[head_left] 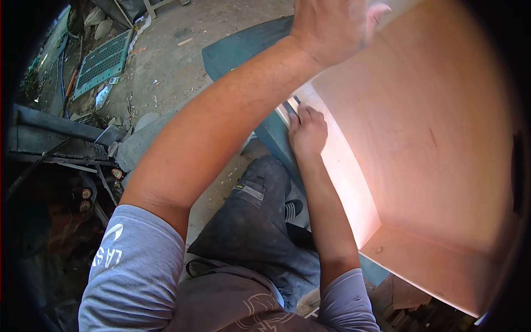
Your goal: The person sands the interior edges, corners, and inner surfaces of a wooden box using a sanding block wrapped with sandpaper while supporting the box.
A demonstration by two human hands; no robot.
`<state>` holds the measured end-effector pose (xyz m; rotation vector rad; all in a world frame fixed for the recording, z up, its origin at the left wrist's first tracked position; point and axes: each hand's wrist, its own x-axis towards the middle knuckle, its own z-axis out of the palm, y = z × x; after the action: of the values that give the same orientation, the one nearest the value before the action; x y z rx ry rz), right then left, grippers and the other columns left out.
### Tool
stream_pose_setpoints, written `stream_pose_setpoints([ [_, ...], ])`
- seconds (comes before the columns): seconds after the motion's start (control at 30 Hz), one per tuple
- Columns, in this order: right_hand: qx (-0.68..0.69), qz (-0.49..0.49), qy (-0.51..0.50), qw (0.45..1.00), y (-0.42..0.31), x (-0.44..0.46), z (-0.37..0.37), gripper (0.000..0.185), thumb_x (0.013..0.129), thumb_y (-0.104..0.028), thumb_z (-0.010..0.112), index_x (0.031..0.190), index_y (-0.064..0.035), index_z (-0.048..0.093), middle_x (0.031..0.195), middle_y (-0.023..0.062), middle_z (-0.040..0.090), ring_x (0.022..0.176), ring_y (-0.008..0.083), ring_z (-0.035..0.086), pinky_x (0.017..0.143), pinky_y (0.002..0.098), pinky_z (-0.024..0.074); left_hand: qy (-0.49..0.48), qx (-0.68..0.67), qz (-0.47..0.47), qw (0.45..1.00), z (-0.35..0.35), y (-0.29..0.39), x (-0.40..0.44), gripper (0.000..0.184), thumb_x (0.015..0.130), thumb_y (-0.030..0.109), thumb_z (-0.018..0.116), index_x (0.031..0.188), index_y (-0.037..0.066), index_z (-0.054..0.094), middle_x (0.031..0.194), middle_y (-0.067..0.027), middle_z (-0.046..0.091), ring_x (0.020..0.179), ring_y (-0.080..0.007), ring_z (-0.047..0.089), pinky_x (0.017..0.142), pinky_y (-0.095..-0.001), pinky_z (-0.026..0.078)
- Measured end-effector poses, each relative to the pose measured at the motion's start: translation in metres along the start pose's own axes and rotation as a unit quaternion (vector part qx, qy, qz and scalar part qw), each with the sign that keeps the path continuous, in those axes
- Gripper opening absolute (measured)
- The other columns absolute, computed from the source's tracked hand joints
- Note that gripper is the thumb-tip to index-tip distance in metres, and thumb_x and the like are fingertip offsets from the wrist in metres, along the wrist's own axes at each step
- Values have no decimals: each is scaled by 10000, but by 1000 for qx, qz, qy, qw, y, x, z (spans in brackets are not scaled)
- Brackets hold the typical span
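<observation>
A large plywood box [420, 133] lies with its hollow side up, its near side wall [354, 182] brightly lit. My right hand [310, 133] is at the rim of that wall, fingers curled around a narrow dark strip [295, 102] beside a pale wooden edge. What else those fingers press on is hidden. My left hand [340, 30] is raised over the box's far end, its arm stretched across the view. Its thumb shows, slightly blurred, but the fingers are cut off or out of sight, so whether it holds anything is unclear.
Under the box is a blue-green tabletop [238, 50]. My knee [265, 171] is close to its edge. A green plastic grate [102, 63], a clear bottle [103, 95] and debris lie on the ground at left. Dark metal beams [61, 133] stand nearer.
</observation>
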<state>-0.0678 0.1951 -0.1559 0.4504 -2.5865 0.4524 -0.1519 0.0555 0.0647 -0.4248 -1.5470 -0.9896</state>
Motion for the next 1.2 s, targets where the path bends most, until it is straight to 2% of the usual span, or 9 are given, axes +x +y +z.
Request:
stream_pose_setpoints([
  [0.13, 16, 0, -39, 999, 7, -15, -20, 333, 876, -212, 747, 1161, -41, 735, 1123, 121, 726, 1031, 308, 655, 881, 439, 512, -27, -10, -7, 1000, 1, 0, 0, 356, 950, 233, 702, 1135, 15, 489, 857, -250, 701, 756, -480, 683, 636, -558, 539],
  [0.2, 19, -19, -28, 999, 22, -47, -40, 339, 861, -192, 765, 1161, -37, 735, 1126, 124, 729, 1016, 314, 659, 874, 444, 518, -36, -15, -21, 999, 2, 2, -1, 349, 952, 221, 694, 1144, 16, 488, 851, -252, 699, 754, -483, 681, 637, -564, 537],
  [0.27, 33, 13, -58, 998, 22, -62, -54, 344, 843, -163, 781, 1158, -31, 735, 1125, 126, 731, 1006, 321, 662, 874, 451, 523, -31, -7, -21, 999, 1, -1, 2, 339, 953, 215, 687, 1145, 19, 488, 846, -255, 697, 753, -484, 679, 635, -565, 536],
  [0.4, 42, -37, -10, 998, 10, -31, -20, 323, 837, -154, 783, 1130, -26, 733, 1134, 128, 723, 1026, 318, 655, 888, 441, 518, -29, 6, -23, 999, 2, -1, -3, 304, 959, 196, 666, 1139, 29, 488, 816, -262, 688, 735, -494, 673, 623, -572, 529],
  [0.47, 44, -19, -7, 999, -4, -11, -3, 318, 836, -156, 782, 1122, -28, 729, 1129, 127, 720, 1027, 317, 653, 886, 440, 516, -41, 20, -29, 999, 1, -4, -2, 309, 958, 194, 665, 1148, 30, 485, 805, -261, 687, 724, -495, 670, 617, -575, 527],
  [0.73, 37, -3, -54, 998, 2, -45, -41, 338, 844, -184, 772, 1143, -36, 719, 1114, 131, 714, 1025, 327, 647, 884, 439, 516, -37, 17, -14, 999, 7, -2, -5, 355, 956, 194, 664, 1198, 29, 463, 776, -256, 681, 698, -501, 661, 606, -586, 518],
  [0.87, 61, -23, -16, 998, -11, -4, -3, 342, 839, -181, 776, 1144, -36, 719, 1112, 127, 713, 1016, 328, 646, 889, 446, 516, -40, 37, -15, 998, 4, -4, -2, 349, 959, 202, 661, 1194, 30, 469, 775, -257, 678, 698, -506, 657, 604, -586, 516],
  [0.93, 55, 6, -47, 997, -19, 11, 3, 348, 835, -176, 778, 1145, -31, 717, 1118, 129, 714, 1019, 331, 646, 890, 449, 516, -40, 38, -12, 998, 1, -6, -3, 348, 960, 203, 662, 1193, 30, 471, 775, -257, 677, 697, -506, 657, 601, -585, 514],
  [1.2, 77, 2, -81, 994, -7, -4, -12, 358, 842, -203, 774, 1152, -32, 721, 1118, 132, 713, 1060, 329, 640, 921, 446, 507, -44, 26, -40, 998, 0, 3, -3, 347, 956, 203, 680, 1185, 33, 483, 777, -264, 673, 703, -509, 657, 598, -590, 506],
])
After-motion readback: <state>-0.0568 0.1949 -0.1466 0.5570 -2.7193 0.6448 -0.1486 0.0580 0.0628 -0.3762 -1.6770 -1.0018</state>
